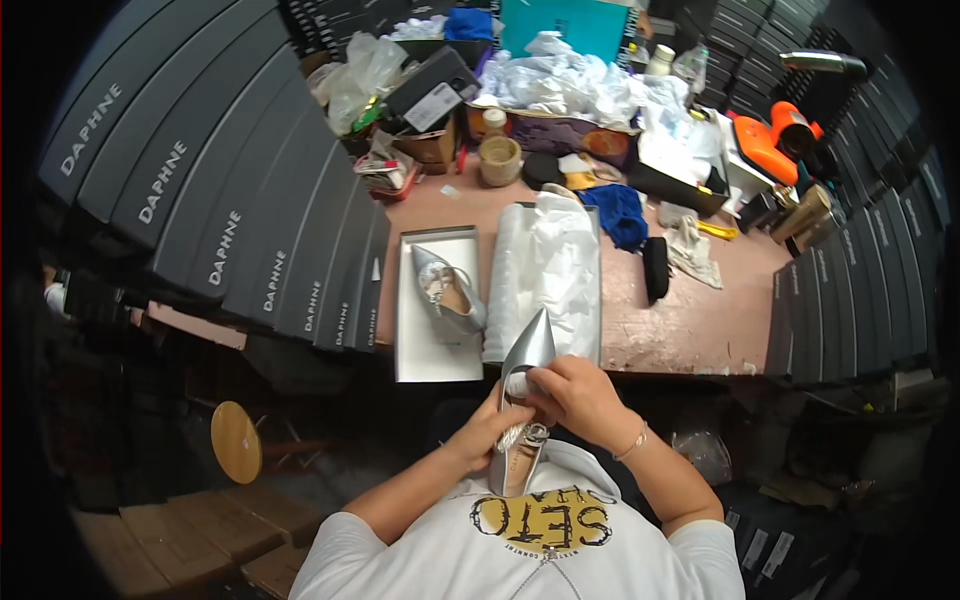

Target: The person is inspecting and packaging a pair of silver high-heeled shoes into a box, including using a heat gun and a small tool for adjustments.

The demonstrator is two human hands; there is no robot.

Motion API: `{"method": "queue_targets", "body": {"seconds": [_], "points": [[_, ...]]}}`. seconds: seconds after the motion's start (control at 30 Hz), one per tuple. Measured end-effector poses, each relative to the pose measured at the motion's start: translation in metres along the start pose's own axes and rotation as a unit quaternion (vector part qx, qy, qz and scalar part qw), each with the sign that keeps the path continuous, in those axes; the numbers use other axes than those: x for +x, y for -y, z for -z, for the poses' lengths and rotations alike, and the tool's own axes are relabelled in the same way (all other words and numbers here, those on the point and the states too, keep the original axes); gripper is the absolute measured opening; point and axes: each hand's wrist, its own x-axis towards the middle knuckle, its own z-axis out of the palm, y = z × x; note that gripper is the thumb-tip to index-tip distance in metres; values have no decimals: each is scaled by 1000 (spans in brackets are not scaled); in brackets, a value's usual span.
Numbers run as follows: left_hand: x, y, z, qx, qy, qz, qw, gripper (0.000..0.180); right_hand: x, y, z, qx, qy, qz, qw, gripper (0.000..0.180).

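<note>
Shoe (533, 345), silver, smooth-finished, pointed-toed: held toe-outward before the printed white shirt (440, 555). Left hand (495, 425): curled around its side. Right hand (580, 398): fingers bent at white wad (517, 384) in shoe opening; whether pinching, cannot tell. Step, by judgement: adjusting wad; next calls for steady left grip, light fingertip pressure. Hidden: right fingertips, sole. Wad's material: unclear.
</note>
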Motion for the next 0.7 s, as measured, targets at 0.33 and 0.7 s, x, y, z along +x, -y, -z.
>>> {"method": "queue_targets", "body": {"seconds": [0.33, 0.7], "points": [[-9, -8, 7, -74, -43, -52, 995, 67, 12, 3, 5, 251, -66, -133, 957, 17], [-11, 0, 12, -95, -32, -132, 986, 82, 52, -7, -37, 92, 72, -64, 991, 20]]}}
